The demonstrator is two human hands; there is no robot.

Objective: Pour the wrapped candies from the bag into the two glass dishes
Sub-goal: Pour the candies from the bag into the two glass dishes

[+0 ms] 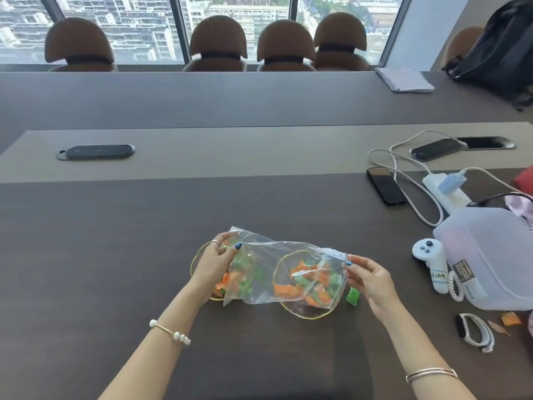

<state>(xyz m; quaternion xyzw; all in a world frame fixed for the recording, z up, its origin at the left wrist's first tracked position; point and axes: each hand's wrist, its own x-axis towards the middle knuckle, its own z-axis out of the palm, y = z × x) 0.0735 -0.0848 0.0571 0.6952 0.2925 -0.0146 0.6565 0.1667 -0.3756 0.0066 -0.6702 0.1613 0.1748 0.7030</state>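
Note:
A clear plastic bag (268,255) is stretched flat above two gold-rimmed glass dishes. My left hand (215,262) pinches its left end and my right hand (367,277) pinches its right corner. Through the bag I see orange and green wrapped candies lying in the left dish (196,259) and in the right dish (302,308). One green candy (352,296) lies on the table just right of the right dish, under my right hand. I cannot tell whether any candy is still inside the bag.
At the right stand a translucent plastic jug (490,255), a white controller (431,262), a smart band (474,332) and an orange wrapper (511,318). A phone (385,184), power strip (445,189) and cables lie further back. Chairs line the far side.

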